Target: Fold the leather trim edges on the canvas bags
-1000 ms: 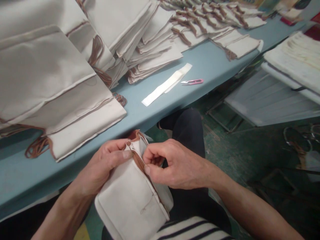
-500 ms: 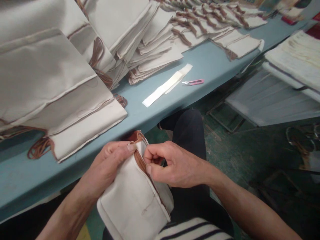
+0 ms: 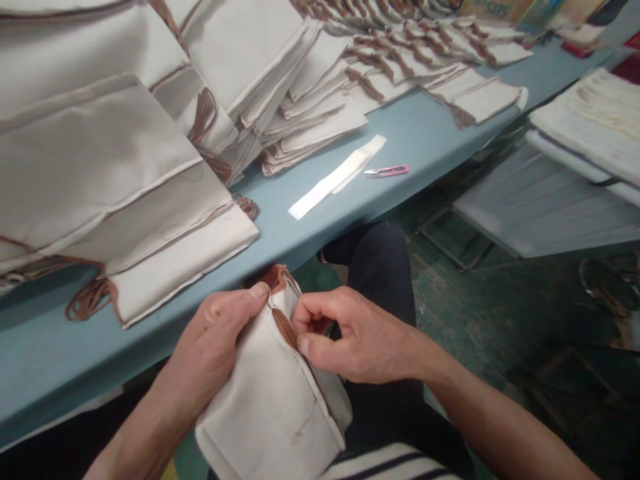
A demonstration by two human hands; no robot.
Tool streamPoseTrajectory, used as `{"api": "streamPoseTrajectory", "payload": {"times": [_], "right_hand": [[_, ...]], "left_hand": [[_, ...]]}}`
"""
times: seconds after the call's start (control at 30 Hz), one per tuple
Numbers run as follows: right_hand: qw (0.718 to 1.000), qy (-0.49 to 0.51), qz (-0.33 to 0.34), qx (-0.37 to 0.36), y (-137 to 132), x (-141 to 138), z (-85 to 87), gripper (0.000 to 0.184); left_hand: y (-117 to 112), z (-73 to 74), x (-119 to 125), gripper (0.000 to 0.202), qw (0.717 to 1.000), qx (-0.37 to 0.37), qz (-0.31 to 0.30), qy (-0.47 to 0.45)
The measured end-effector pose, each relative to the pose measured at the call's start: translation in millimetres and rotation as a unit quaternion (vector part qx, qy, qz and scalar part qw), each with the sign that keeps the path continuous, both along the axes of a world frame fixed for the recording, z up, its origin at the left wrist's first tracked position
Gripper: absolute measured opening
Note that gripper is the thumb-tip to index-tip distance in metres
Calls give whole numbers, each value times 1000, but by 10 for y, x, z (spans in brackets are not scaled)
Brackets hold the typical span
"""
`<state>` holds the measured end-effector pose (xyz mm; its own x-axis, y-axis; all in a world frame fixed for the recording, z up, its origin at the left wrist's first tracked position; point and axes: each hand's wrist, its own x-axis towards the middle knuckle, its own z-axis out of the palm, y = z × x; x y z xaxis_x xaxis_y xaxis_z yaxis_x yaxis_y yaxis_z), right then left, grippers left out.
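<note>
A cream cloth bag with brown cord in its top hem rests folded on my lap, below the table edge. My left hand grips the bag's upper left edge, thumb pressed on the hem. My right hand is closed in a pinch on the hem and the brown cord from the right side. Both hands meet at the bag's top corner.
A blue table holds large stacks of cream bags at the left and fanned rows of smaller ones at the back. A white fabric strip and pink thread snips lie near the front edge. White panels stand at right.
Both hands have shifted slightly right and down with the bag, and my left thumb has slid up along the hem. The camera tilted a little.
</note>
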<state>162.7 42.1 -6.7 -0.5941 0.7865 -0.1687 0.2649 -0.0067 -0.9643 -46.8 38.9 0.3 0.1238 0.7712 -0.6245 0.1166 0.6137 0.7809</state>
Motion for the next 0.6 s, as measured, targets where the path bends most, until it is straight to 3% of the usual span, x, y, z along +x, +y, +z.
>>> {"api": "streamPoseTrajectory", "payload": {"times": [0.23,0.33,0.5,0.6], "right_hand": [[991,6,-105,77,-17,-31,199,8],[992,2,-97,80,0,-55,242,10],[997,35,-68,17,12,-46,244,14],[995,22,-78,52,1,-42,240,14]], "left_hand": [[5,84,48,47,996,73,-34,25],[-33,119,42,47,995,89,-41,25],[-99,136,-19,52,995,81,-64,-16],[-105,130,-47,53,993,68,-93,-38]]}}
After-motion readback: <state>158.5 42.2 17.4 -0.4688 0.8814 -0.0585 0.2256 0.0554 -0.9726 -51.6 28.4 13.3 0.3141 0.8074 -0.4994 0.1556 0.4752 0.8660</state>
